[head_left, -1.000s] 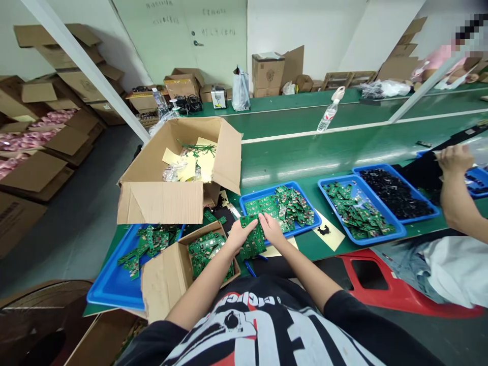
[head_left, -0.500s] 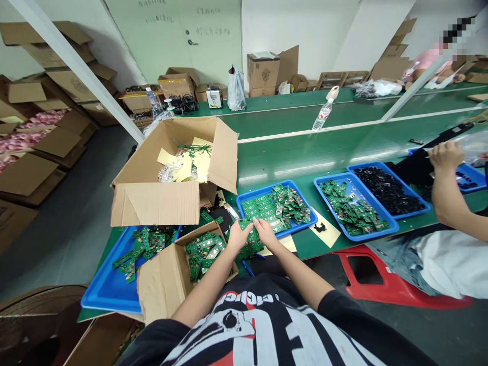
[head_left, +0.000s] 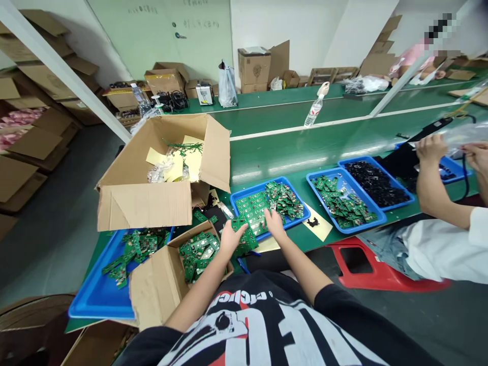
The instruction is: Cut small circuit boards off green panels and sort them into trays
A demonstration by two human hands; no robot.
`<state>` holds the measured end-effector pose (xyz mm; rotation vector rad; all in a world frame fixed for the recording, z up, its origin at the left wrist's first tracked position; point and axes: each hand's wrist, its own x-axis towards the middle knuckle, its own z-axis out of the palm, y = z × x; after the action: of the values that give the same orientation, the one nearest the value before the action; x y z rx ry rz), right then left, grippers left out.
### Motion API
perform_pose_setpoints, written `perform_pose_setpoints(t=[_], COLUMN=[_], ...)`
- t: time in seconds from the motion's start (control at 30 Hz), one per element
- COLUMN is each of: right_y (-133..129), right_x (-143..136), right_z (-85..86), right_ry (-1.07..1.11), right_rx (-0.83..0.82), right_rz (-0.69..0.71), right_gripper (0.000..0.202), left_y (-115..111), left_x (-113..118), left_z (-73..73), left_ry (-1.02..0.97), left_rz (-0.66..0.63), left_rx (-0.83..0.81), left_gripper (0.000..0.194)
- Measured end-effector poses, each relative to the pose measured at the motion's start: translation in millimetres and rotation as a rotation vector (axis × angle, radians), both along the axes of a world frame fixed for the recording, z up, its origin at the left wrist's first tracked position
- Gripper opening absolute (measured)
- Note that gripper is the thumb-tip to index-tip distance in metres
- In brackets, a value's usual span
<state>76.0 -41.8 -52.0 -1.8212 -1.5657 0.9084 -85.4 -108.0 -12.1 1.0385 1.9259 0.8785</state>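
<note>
My left hand (head_left: 231, 239) is closed on the edge of a green circuit board panel (head_left: 246, 240), above the table's front edge. To its right, my right hand (head_left: 275, 224) hovers at the near side of a blue tray (head_left: 301, 220); what its fingers hold, if anything, is too small to make out. Larger green panels (head_left: 249, 207) lie in that tray's left part, and a heap of small boards (head_left: 285, 199) fills its right part. Just left of my left hand, a small open carton (head_left: 177, 264) contains more green boards (head_left: 198, 253).
A large open carton (head_left: 145, 206) stands behind the small one. At the left is a blue tray (head_left: 102, 300) with boards. Further right are a tray of boards (head_left: 375, 223) and one of black parts (head_left: 407, 203). A person's hands (head_left: 432, 148) handle clear plastic at the right.
My right hand has moved away from the panel in my left hand, toward the tray on the right. The view has shifted slightly. The other person's second hand has come into view.
</note>
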Motion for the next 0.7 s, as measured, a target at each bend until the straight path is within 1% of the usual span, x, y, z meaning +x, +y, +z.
perform_pose_setpoints(t=[0.07,0.17,0.23,0.33,0.4,0.43,0.47,0.5,0.57,0.6,0.63,0.7], right_y=[13.2,28.1,33.6,34.2,28.8,24.5,19.4,13.7,2.5,-2.4,-6.5,-12.0], right_x=[30.5,70.7,87.5,96.0,90.7,84.6,76.3,66.1,42.7,31.2,21.2,7.5], right_z=[1.6,2.2,1.9,4.6,10.9,15.3,20.3,25.3,33.9,36.8,38.6,38.7], right_ry=[-0.031,-0.075,-0.096,-0.123,-0.144,-0.129,-0.090,-0.006,0.255,0.352,0.403,0.376], right_rx=[-0.010,-0.029,-0.041,-0.050,-0.038,-0.033,-0.036,-0.051,-0.169,-0.217,-0.229,-0.178], right_rz=[-0.117,-0.259,-0.308,-0.338,-0.345,-0.321,-0.270,-0.175,0.071,0.150,0.187,0.176], right_gripper=[0.038,0.042,0.043,0.046,0.049,0.048,0.047,0.045,0.044,0.042,0.039,0.032], left_y=[1.9,7.3,12.4,21.2,27.1,29.7,32.1,34.2,37.5,38.7,39.8,41.4], left_x=[-4.0,-3.8,0.7,11.1,19.5,24.1,29.0,34.0,44.0,48.5,52.6,59.6], left_z=[-0.9,-2.5,-2.6,-0.3,2.6,4.2,5.7,7.0,8.8,9.1,9.1,8.0], left_ry=[-0.042,-0.119,-0.169,-0.225,-0.253,-0.265,-0.277,-0.287,-0.300,-0.301,-0.295,-0.264], left_rz=[0.026,0.046,0.042,0.022,-0.003,-0.019,-0.039,-0.063,-0.119,-0.149,-0.176,-0.218], left_rx=[-0.002,0.013,0.030,0.051,0.058,0.058,0.056,0.051,0.037,0.029,0.021,0.005], left_gripper=[0.041,0.042,0.042,0.041,0.042,0.042,0.043,0.044,0.044,0.043,0.042,0.038])
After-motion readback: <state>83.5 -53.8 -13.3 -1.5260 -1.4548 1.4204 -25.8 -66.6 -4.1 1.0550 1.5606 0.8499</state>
